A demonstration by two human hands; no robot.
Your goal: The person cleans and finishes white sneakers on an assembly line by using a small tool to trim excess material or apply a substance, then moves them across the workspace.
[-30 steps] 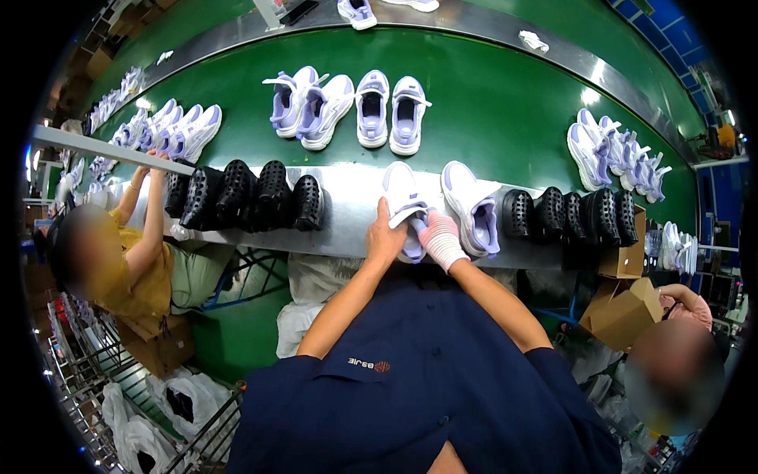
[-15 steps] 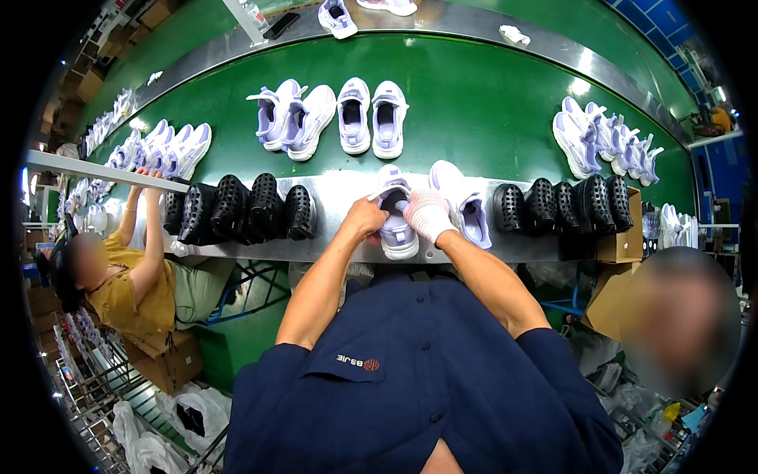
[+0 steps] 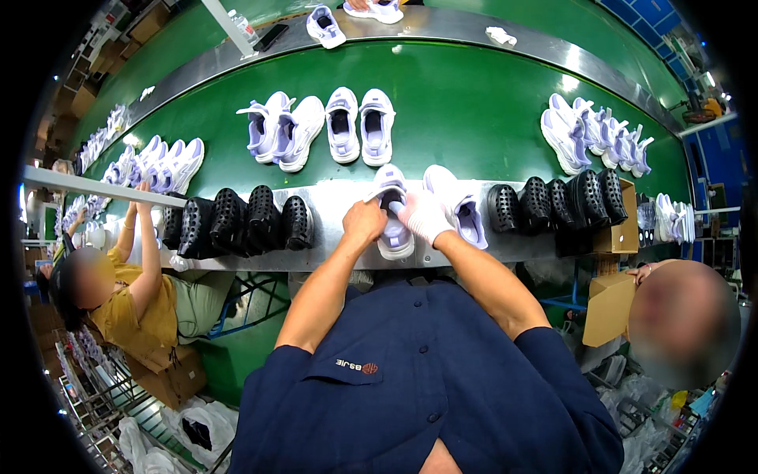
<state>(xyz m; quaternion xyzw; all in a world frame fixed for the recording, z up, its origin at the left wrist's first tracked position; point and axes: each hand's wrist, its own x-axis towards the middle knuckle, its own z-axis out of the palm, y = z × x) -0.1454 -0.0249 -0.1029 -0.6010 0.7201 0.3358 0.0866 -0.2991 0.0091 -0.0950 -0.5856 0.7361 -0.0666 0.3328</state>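
A white and lilac sneaker (image 3: 395, 238) rests on the metal ledge in front of me, toe pointing away. My left hand (image 3: 365, 222) is closed on the left side of its opening, near the tongue. On the opposite side, my right hand (image 3: 424, 216), in a pale striped glove, grips the collar with its thumb side reaching to the opening. Its fingertips are partly hidden by the shoe. Just right of that hand stands another sneaker (image 3: 470, 223), touched by neither hand.
Black perforated shoe-shaped blocks (image 3: 262, 217) line the ledge on both sides. Several sneakers (image 3: 343, 126) sit on the green belt (image 3: 458, 110). A co-worker (image 3: 134, 300) sits at left. Another person stands at right by a cardboard box (image 3: 609, 310). Across the belt, a hand (image 3: 359, 5) touches a sneaker.
Both my hands keep their hold on the sneaker, with little movement. The sneakers on the belt appear slightly further left. A hand now shows at the far sneaker, and another near the box.
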